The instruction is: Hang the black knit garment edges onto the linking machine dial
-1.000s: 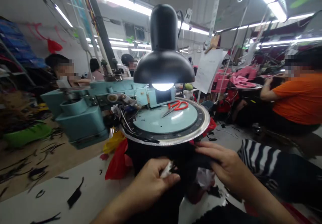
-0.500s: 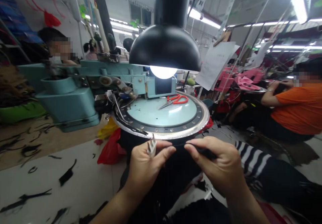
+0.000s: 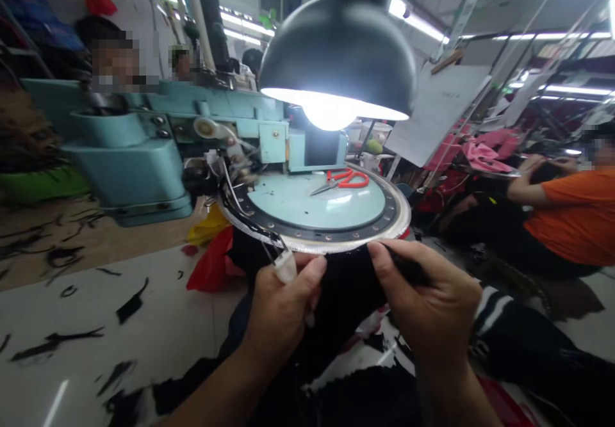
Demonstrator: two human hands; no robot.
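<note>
My left hand [image 3: 283, 305] is closed around a small white-handled tool [image 3: 285, 267] with thin metal prongs, whose tips reach the dial's needle rim. Its thumb and forefinger also pinch the edge of black fabric [image 3: 348, 286]. My right hand [image 3: 427, 292] pinches the same fabric to the right, just below the rim. Both hands are at the front of the round machine dial [image 3: 317, 206]. Red-handled scissors [image 3: 353, 178] lie on the dial's pale plate, blades pointing left.
A black lamp [image 3: 336, 62] hangs low over the dial. Teal machine parts [image 3: 129, 171] stand at the left. A person in an orange top [image 3: 576, 212] sits at the right. Black scraps [image 3: 132, 302] litter the floor.
The view has tilted and shifted, so the lamp looks larger. My hands have moved slightly apart and up against the rim, and the tool's prongs now reach over it.
</note>
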